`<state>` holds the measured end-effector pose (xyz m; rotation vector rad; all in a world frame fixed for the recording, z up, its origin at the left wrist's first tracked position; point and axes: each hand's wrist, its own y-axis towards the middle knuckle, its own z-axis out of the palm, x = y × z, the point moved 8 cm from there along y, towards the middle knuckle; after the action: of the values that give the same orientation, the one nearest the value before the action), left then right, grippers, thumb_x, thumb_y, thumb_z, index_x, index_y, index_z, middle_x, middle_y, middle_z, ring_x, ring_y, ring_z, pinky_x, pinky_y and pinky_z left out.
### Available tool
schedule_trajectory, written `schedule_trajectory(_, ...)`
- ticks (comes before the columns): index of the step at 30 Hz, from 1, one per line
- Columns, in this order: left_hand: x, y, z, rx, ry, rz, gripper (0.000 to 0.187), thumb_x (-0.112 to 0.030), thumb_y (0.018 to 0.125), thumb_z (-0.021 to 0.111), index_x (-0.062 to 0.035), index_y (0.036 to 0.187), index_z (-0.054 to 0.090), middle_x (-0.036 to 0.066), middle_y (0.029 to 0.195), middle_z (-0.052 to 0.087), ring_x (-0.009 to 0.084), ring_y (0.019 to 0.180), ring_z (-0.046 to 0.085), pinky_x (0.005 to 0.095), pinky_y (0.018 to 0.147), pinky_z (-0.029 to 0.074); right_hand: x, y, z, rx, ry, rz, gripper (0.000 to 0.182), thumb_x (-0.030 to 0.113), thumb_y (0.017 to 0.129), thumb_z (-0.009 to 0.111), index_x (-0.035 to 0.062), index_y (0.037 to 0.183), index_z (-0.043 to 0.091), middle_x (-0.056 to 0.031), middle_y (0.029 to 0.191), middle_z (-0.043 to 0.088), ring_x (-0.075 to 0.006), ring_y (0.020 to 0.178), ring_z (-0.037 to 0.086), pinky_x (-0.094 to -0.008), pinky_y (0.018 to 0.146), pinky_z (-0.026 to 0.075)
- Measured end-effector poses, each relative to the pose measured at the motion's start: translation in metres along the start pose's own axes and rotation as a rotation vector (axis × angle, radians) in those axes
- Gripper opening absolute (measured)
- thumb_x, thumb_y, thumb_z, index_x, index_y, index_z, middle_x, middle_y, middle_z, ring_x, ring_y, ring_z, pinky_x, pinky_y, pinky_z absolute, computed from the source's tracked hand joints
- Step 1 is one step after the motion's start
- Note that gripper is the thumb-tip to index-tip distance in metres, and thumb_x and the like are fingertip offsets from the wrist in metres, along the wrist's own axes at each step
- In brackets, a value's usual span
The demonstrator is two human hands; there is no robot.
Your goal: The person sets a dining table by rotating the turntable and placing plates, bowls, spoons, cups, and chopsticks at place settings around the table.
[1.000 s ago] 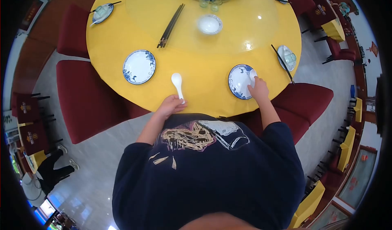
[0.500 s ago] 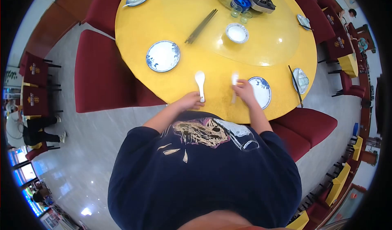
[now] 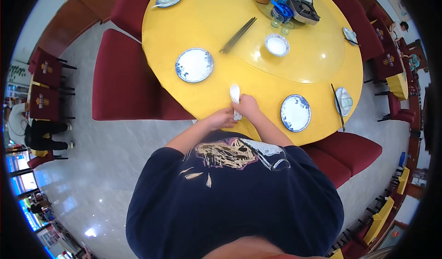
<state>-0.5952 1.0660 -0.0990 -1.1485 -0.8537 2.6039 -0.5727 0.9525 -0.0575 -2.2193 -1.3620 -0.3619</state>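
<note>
Both hands meet on a white ceramic spoon (image 3: 235, 94) at the near edge of the round yellow table (image 3: 221, 79).

Left hand (image 3: 223, 118) closes around the spoon's handle end; right hand (image 3: 247, 106) curls on the handle just beside it. Left of the spoon: blue-rimmed plate (image 3: 194, 65). Right of the spoon: second plate (image 3: 295, 112).
</note>
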Motion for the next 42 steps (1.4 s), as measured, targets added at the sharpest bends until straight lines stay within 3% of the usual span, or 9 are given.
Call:
schedule_trajectory(6, 0.003, 0.000, 0.000, -0.033, 0.072, -0.034, 0.049, -0.018, 0.085, 0.040, -0.0125, 0.131, 0.024, 0.005, 0.114, 0.046, 0.0195, 0.101, 0.047, 0.0343, 0.083, 0.039, -0.012, 0.007, 0.011, 0.224, 0.032, 0.041, 0.041, 0.037, 0.062, 0.061, -0.0026, 0.070, 0.061, -0.0200, 0.065, 0.058, -0.0311, 0.059, 0.059, -0.0371, 0.057, 0.048)
schedule_trajectory(12, -0.006, 0.006, -0.016, -0.059, 0.203, -0.060, 0.050, -0.020, 0.086, 0.045, -0.0079, 0.130, 0.026, 0.007, 0.118, 0.043, 0.0200, 0.100, 0.048, 0.0337, 0.083, 0.040, -0.031, -0.009, 0.022, 0.503, 0.566, 0.269, 0.029, 0.026, 0.073, 0.063, -0.0025, 0.073, 0.061, -0.0071, 0.062, 0.058, -0.0114, 0.053, 0.057, -0.0228, 0.052, 0.049)
schedule_trajectory(15, -0.033, 0.013, -0.045, -0.275, 0.090, 0.067, 0.052, -0.021, 0.085, 0.046, -0.0031, 0.129, 0.025, 0.010, 0.119, 0.042, 0.0221, 0.104, 0.046, 0.0340, 0.083, 0.041, -0.051, -0.012, 0.016, 0.501, 0.714, 0.312, 0.029, 0.025, 0.076, 0.061, -0.0037, 0.081, 0.060, -0.0066, 0.067, 0.057, -0.0113, 0.057, 0.056, -0.0224, 0.053, 0.049)
schedule_trajectory(21, -0.130, 0.019, -0.072, -0.411, -0.192, 0.400, 0.061, -0.022, 0.087, 0.042, -0.0015, 0.132, 0.008, 0.017, 0.135, 0.017, 0.0278, 0.122, 0.026, 0.0399, 0.093, 0.033, -0.094, -0.002, -0.072, 0.246, 0.711, 0.330, 0.032, 0.026, 0.075, 0.062, -0.0044, 0.083, 0.059, -0.0075, 0.070, 0.058, -0.0128, 0.060, 0.057, -0.0232, 0.056, 0.050)
schedule_trajectory(24, -0.160, 0.037, -0.087, -0.427, -0.388, 0.474, 0.063, -0.024, 0.088, 0.036, -0.0023, 0.132, -0.002, 0.020, 0.138, -0.001, 0.0308, 0.127, 0.010, 0.0420, 0.099, 0.024, -0.131, 0.015, -0.120, 0.075, 0.582, 0.355, 0.032, 0.026, 0.075, 0.062, -0.0049, 0.082, 0.059, -0.0082, 0.068, 0.058, -0.0135, 0.057, 0.057, -0.0240, 0.053, 0.050)
schedule_trajectory(27, -0.184, 0.042, -0.083, -0.476, -0.541, 0.464, 0.063, -0.026, 0.088, 0.033, -0.0020, 0.132, -0.006, 0.021, 0.137, -0.008, 0.0313, 0.128, 0.001, 0.0418, 0.102, 0.017, -0.170, 0.031, -0.158, -0.081, 0.482, 0.372, 0.033, 0.025, 0.072, 0.064, -0.0082, 0.073, 0.059, -0.0118, 0.063, 0.059, -0.0156, 0.054, 0.059, -0.0239, 0.051, 0.050)
schedule_trajectory(33, -0.211, 0.059, -0.086, -0.498, -0.832, 0.503, 0.068, -0.032, 0.088, 0.032, -0.0021, 0.131, -0.012, 0.021, 0.137, -0.009, 0.0294, 0.129, 0.000, 0.0406, 0.103, 0.014, -0.219, 0.065, -0.200, -0.106, 0.077, 0.420, 0.032, 0.029, 0.068, 0.062, -0.0024, 0.062, 0.061, -0.0104, 0.054, 0.059, -0.0178, 0.049, 0.059, -0.0271, 0.051, 0.048)
schedule_trajectory(38, -0.216, 0.093, -0.117, -0.493, -0.974, 0.530, 0.068, -0.033, 0.087, 0.032, 0.0051, 0.129, -0.007, 0.022, 0.136, 0.006, 0.0308, 0.126, 0.016, 0.0394, 0.102, 0.017, -0.244, 0.104, -0.210, -0.103, -0.097, 0.425, 0.033, 0.032, 0.065, 0.062, 0.0008, 0.055, 0.060, -0.0094, 0.049, 0.057, -0.0158, 0.043, 0.057, -0.0277, 0.050, 0.048)
schedule_trajectory(42, -0.213, 0.110, -0.134, -0.514, -1.000, 0.557, 0.067, -0.033, 0.087, 0.032, 0.0104, 0.127, -0.001, 0.024, 0.133, 0.016, 0.0311, 0.121, 0.026, 0.0386, 0.100, 0.019, -0.246, 0.132, -0.214, -0.104, -0.082, 0.453, 0.029, 0.028, 0.064, 0.064, -0.0007, 0.063, 0.059, -0.0118, 0.057, 0.059, -0.0217, 0.052, 0.059, -0.0311, 0.054, 0.048)
